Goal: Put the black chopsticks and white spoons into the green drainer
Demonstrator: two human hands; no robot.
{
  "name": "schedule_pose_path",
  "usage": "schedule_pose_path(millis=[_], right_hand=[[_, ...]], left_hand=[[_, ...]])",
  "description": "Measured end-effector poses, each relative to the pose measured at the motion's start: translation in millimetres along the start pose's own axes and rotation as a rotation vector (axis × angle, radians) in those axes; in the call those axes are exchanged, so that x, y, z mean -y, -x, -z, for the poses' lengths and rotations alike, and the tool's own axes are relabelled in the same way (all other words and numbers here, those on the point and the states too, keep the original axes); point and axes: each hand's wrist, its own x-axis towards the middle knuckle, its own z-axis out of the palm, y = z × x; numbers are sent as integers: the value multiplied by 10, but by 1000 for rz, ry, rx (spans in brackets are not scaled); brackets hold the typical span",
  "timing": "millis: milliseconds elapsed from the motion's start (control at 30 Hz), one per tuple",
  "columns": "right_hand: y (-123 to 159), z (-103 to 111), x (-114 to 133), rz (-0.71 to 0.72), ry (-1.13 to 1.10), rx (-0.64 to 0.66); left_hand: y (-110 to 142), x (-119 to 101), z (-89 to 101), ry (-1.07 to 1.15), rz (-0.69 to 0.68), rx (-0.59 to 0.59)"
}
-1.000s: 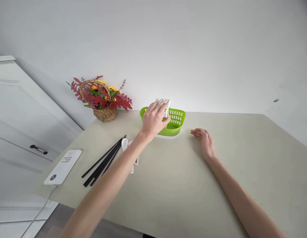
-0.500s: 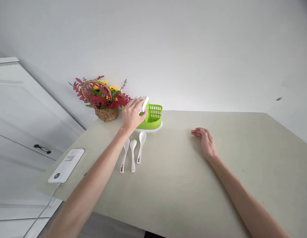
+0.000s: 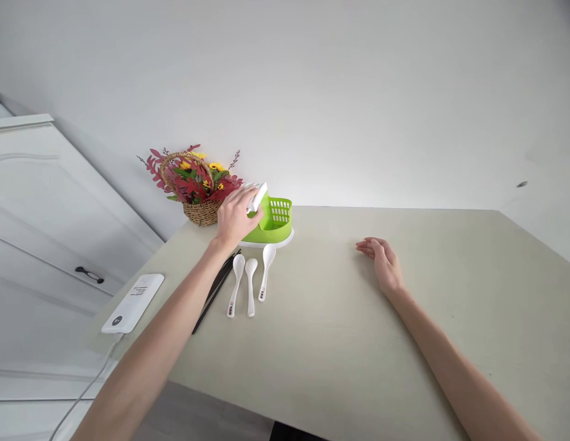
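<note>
My left hand (image 3: 235,215) is closed around the near left side of a green slotted plastic basket (image 3: 276,218) that has a white part at its top and stands on a white base, at the far side of the table. Three white spoons (image 3: 250,280) lie side by side just in front of the basket. Black chopsticks (image 3: 214,289) lie left of the spoons, partly hidden under my left forearm. My right hand (image 3: 381,262) rests flat on the table, palm down, fingers stretched out, holding nothing.
A wicker basket of red and yellow flowers (image 3: 196,185) stands at the table's far left corner, close behind the green basket. A white flat device (image 3: 133,304) with a cable lies at the left edge. A white cabinet door (image 3: 46,202) stands left of the beige table (image 3: 340,343).
My left hand has slid the green basket leftward across the table toward the flower basket. The spoons came into view from under my arm. My right hand has not moved.
</note>
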Motion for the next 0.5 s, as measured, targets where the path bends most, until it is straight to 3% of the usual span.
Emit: schedule_pose_path(millis=[333,500], right_hand=[[-12,-7,-23,-1,39,13],[11,-20,18,14,91,22]], left_hand=[[45,54,207,-1,2,53],[154,-259,207,55,-102,-9]])
